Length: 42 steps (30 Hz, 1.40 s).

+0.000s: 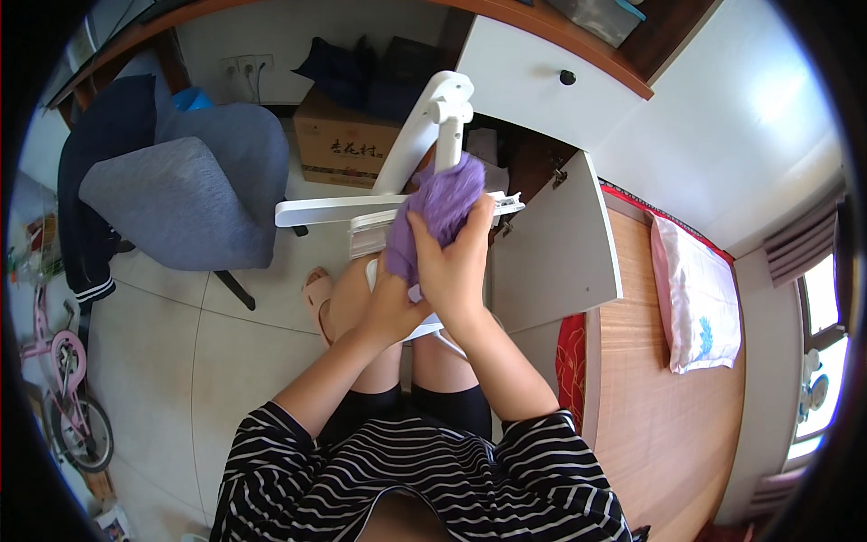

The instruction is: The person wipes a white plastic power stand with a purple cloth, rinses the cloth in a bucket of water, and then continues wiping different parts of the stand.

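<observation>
A purple cloth (444, 200) is bunched around the upright part of a white jointed stand (449, 144), whose exact kind I cannot make out. My right hand (452, 262) presses the cloth from the right, thumb and fingers closed on it. Lower and to the left, my left hand (394, 303) is also closed at the cloth's bottom end; its fingers are partly hidden. Flat white bars of the stand spread left and right behind the cloth, and some white parts show near my knees. The cloth hides the stand's middle.
A brown cardboard box (343, 135) stands beneath the desk, dark fabric on top. On the right, a white cabinet door (555, 248) hangs open beside a wooden bed platform (668, 406) with a pillow (695, 294). Leftward are a grey chair (190, 199) and a pink bicycle (72, 388).
</observation>
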### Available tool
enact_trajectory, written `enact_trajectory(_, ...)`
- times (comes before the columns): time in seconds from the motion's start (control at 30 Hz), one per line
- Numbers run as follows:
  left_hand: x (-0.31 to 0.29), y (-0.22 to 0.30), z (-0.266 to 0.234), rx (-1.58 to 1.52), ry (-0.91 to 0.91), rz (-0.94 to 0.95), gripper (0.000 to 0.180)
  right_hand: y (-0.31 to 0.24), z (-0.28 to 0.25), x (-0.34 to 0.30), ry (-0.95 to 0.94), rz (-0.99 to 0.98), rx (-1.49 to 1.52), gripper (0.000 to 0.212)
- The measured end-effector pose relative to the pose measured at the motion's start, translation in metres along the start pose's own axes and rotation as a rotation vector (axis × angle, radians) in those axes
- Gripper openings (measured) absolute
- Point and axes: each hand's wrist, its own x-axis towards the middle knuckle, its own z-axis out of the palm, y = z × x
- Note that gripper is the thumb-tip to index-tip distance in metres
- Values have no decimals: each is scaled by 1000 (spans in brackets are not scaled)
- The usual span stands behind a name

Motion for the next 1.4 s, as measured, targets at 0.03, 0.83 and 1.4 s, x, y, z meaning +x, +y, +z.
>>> enact_trajectory(0.03, -1, -2, -1, 2, 2, 0, 68, -2, 5, 7, 65, -54, -44, 50)
enact_trajectory(0.83, 2, 22, -16, 310, -149, 89, 46, 33, -34, -62, -139, -284, -297, 48)
enact_trajectory(1.4, 9, 16, -34, -232, -214, -194, 44, 32, -47, -66, -119, 58, -73, 59)
